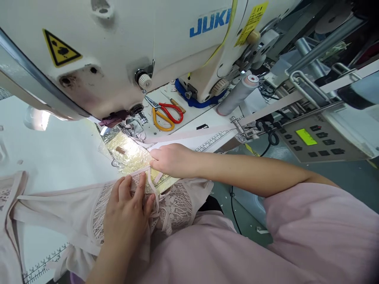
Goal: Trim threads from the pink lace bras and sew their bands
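Note:
A pale pink garment with lace panels (74, 213) lies on the white sewing table (59, 154). My left hand (127, 215) rests flat on the lace, fingers stretched out and pressing the fabric down. My right hand (171, 159) is closed in a pinch on a narrow pink strap (154, 179) at the garment's edge, just in front of the presser foot (134, 126) of the white sewing machine (124, 47). A pink tape (189, 134) runs from the right into the needle area.
Red and yellow scissors (167, 114) lie on the machine bed behind the needle. A grey thread cone (237, 94) lies beside them. A control panel with a green screen (310, 140) sits at the right. A ruler strip (213, 142) is stuck on the table.

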Demonstrator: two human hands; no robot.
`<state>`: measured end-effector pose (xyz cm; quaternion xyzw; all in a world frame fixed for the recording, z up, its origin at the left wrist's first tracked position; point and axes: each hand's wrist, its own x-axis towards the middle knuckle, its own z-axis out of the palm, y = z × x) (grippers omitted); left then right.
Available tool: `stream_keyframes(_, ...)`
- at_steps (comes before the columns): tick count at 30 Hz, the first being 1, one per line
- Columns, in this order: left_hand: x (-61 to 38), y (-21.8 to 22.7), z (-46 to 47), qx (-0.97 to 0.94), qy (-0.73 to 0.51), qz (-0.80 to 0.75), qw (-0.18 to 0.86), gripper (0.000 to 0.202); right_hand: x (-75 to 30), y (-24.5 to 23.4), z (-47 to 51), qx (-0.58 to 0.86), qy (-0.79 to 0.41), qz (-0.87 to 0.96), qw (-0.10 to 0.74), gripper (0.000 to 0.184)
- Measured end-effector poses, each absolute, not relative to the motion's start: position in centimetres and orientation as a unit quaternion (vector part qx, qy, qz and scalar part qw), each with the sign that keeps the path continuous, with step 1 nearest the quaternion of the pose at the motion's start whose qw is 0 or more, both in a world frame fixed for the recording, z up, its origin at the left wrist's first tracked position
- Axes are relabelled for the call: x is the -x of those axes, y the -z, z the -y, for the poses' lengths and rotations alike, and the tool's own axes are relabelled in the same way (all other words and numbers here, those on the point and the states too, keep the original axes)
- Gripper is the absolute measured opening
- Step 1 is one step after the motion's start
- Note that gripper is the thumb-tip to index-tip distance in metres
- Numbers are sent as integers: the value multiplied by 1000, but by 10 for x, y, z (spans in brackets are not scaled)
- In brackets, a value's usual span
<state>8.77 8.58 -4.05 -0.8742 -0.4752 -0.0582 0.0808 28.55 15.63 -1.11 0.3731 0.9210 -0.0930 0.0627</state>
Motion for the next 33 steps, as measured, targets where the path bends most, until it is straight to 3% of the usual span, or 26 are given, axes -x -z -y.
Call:
stream_keyframes(13, -84, 45, -84, 876, 76, 465, 103, 48, -276, 8, -156, -397, 85, -913, 28, 19)
stream_keyframes(27, -82, 49, -85, 879, 113, 443, 134, 46, -288, 6, -157, -406, 76, -908, 73, 21)
stream_keyframes(31, -81, 46, -80, 873, 119, 457, 122, 45, -273, 2, -152, -422, 75, -903, 9, 36)
stream_keyframes(33, -75, 44, -74, 875, 124, 455, 113, 47, -256, 3, -149, -427, 76, -901, -13, 35)
